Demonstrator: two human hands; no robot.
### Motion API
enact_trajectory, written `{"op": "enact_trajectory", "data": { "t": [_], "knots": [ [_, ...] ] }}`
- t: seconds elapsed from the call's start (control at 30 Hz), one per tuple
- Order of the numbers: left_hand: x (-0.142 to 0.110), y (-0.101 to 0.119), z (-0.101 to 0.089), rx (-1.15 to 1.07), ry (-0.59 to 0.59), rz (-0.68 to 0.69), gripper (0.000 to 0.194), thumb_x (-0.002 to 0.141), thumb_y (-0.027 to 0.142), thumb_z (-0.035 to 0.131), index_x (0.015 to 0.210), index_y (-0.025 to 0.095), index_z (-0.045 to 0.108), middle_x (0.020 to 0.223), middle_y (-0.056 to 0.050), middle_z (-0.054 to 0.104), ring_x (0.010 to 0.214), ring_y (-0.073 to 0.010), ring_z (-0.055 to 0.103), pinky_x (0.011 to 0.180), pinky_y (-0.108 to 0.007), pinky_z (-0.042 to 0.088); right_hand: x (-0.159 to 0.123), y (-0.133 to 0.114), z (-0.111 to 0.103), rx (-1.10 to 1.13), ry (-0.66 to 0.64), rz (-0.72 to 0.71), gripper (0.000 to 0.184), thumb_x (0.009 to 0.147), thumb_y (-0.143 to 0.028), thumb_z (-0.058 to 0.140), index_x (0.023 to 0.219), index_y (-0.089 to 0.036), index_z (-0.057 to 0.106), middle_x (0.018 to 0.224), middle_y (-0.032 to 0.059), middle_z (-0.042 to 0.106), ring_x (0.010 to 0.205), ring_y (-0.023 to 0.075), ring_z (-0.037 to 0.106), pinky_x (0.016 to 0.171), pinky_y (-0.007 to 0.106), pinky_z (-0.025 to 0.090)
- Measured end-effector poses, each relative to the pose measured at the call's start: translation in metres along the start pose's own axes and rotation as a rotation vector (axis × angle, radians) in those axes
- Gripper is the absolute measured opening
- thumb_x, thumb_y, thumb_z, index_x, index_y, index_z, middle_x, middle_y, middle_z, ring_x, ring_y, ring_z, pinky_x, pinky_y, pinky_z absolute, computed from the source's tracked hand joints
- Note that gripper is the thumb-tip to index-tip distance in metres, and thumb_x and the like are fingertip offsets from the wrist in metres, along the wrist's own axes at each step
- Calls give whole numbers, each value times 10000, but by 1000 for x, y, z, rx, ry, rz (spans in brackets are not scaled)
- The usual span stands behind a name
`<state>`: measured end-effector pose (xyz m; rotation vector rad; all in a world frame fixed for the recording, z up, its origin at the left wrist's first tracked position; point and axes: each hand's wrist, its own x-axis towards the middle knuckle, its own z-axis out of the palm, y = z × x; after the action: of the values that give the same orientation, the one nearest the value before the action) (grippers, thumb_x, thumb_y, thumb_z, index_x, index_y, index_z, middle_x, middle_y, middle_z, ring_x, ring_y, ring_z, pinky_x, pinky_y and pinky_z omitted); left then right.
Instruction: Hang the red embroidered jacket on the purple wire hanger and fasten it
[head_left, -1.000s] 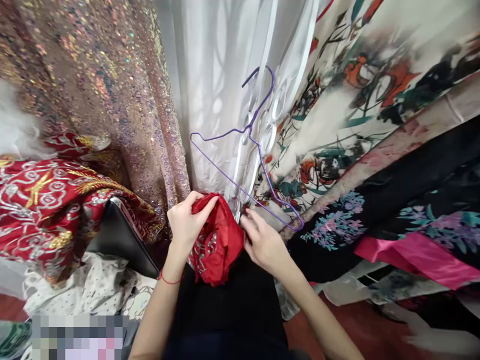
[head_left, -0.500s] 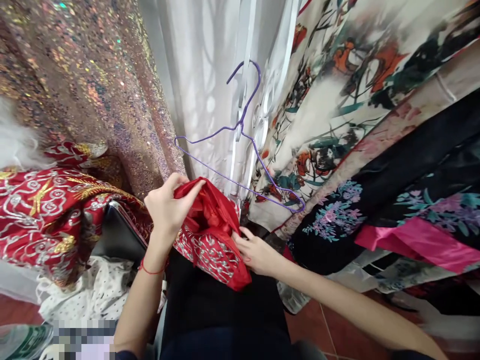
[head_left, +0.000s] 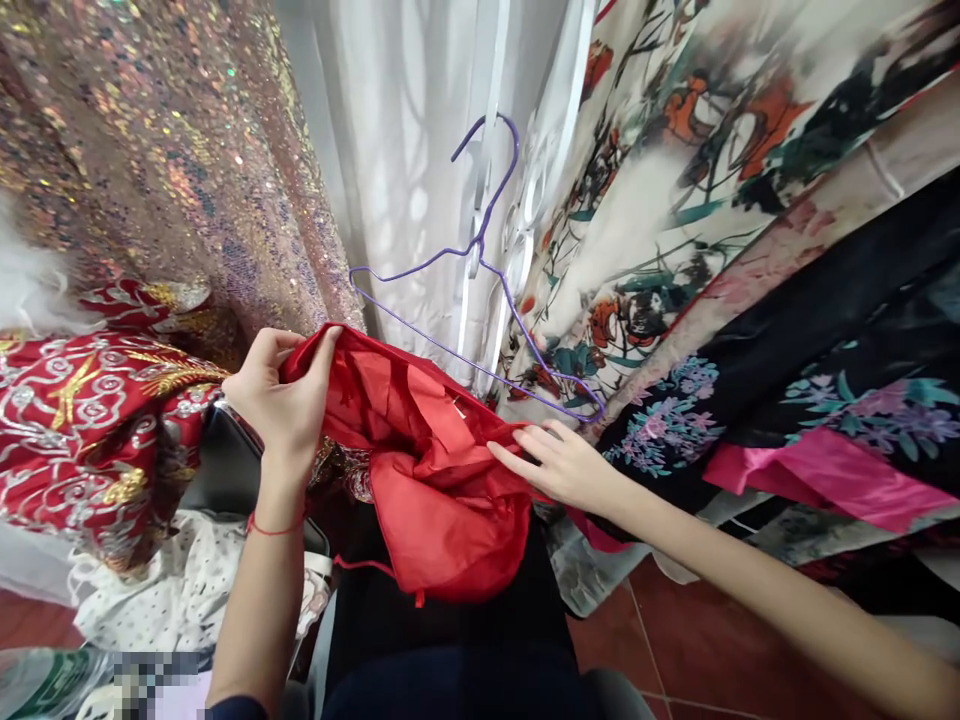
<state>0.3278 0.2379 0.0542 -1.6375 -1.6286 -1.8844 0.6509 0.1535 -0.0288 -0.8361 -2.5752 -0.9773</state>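
Note:
My left hand [head_left: 281,400] pinches the upper left edge of a red garment [head_left: 435,480], pulling it wide. My right hand [head_left: 562,462] rests on the garment's right edge with fingers stretched along the cloth and the thumb underneath, holding it. The red cloth hangs spread between both hands over my dark-clothed lap. A purple wire hanger [head_left: 480,280] hangs just above and behind the garment, in front of white sheer fabric [head_left: 420,180].
Sequined gold fabric [head_left: 165,170] hangs at left, a floral printed garment [head_left: 675,170] and a black flowered one with pink trim [head_left: 817,420] at right. Red and gold embroidered cloth [head_left: 82,420] lies at left over a black object [head_left: 232,480]. Red tiled floor [head_left: 675,640] shows below.
The red garment went from a bunched bundle to spread open. My left hand moved left and up with its edge; my right hand moved right to the other edge.

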Motion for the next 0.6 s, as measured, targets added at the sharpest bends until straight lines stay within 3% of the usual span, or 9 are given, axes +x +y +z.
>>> {"op": "enact_trajectory", "data": {
  "t": [0.07, 0.13, 0.17, 0.23, 0.33, 0.37, 0.43, 0.5, 0.6],
  "knots": [
    [2, 6, 2, -21, -3, 0, 408, 779, 534, 717, 687, 184, 531, 551, 64, 512, 524, -80, 474, 521, -206, 356, -2, -21, 3, 24, 60, -52, 446, 938, -71, 426, 1374, -102, 517, 1234, 201, 656, 1204, 273, 579, 982, 437, 434],
    [4, 9, 1, -39, -4, -4, 402, 783, 523, 723, 689, 187, 523, 562, 63, 509, 532, -82, 479, 529, -213, 366, -5, -49, 13, 129, 64, -222, 434, 926, -87, 456, 1351, -100, 541, 1342, 195, 612, 1326, 269, 508, 1073, 436, 391],
    [5, 9, 0, -43, -3, -7, 402, 783, 522, 726, 690, 191, 519, 570, 62, 507, 534, -81, 476, 534, -218, 369, -7, -62, 20, 224, 27, -311, 424, 929, -119, 463, 1345, -104, 548, 1357, 182, 608, 1344, 248, 498, 1092, 412, 382],
    [7, 5, -5, -36, 4, -12, 402, 789, 524, 726, 692, 197, 513, 593, 60, 502, 536, -78, 464, 542, -228, 366, -11, -80, 35, 423, -121, -333, 506, 917, -240, 498, 1398, -83, 500, 1381, 196, 593, 1330, 256, 517, 1117, 434, 370],
    [14, -6, -17, -7, 33, -23, 384, 793, 499, 731, 684, 207, 506, 618, 51, 499, 552, -82, 460, 553, -242, 356, -11, -83, 57, 589, -311, -276, 810, 838, -439, 599, 1483, -4, 371, 1422, 280, 532, 1347, 350, 493, 1138, 556, 317],
    [17, -10, -21, 9, 42, -30, 371, 793, 483, 734, 682, 210, 508, 624, 47, 502, 560, -86, 460, 556, -246, 354, -10, -78, 63, 591, -332, -281, 823, 825, -432, 633, 1478, -1, 377, 1426, 294, 522, 1361, 366, 476, 1137, 570, 305],
    [22, -18, -30, 41, 89, -35, 356, 769, 446, 758, 669, 210, 511, 627, 43, 500, 559, -88, 441, 557, -252, 350, -5, -65, 74, 556, -334, -286, 573, 867, -306, 628, 1376, -66, 518, 1405, 259, 557, 1373, 344, 467, 1133, 553, 299],
    [26, -25, -35, 73, 132, -38, 348, 751, 425, 770, 659, 204, 518, 640, 42, 501, 558, -85, 420, 565, -254, 348, -1, -52, 79, 536, -343, -250, 257, 914, -146, 536, 1142, -146, 655, 1278, 166, 665, 1351, 286, 491, 1126, 520, 298],
    [29, -31, -35, 106, 125, -85, 337, 754, 406, 764, 657, 203, 513, 630, 49, 499, 559, -87, 425, 569, -250, 344, -1, -38, 75, 593, -405, -176, 153, 921, -131, 520, 951, -186, 659, 997, 69, 735, 1263, 248, 535, 1111, 508, 291]
  ]
}}
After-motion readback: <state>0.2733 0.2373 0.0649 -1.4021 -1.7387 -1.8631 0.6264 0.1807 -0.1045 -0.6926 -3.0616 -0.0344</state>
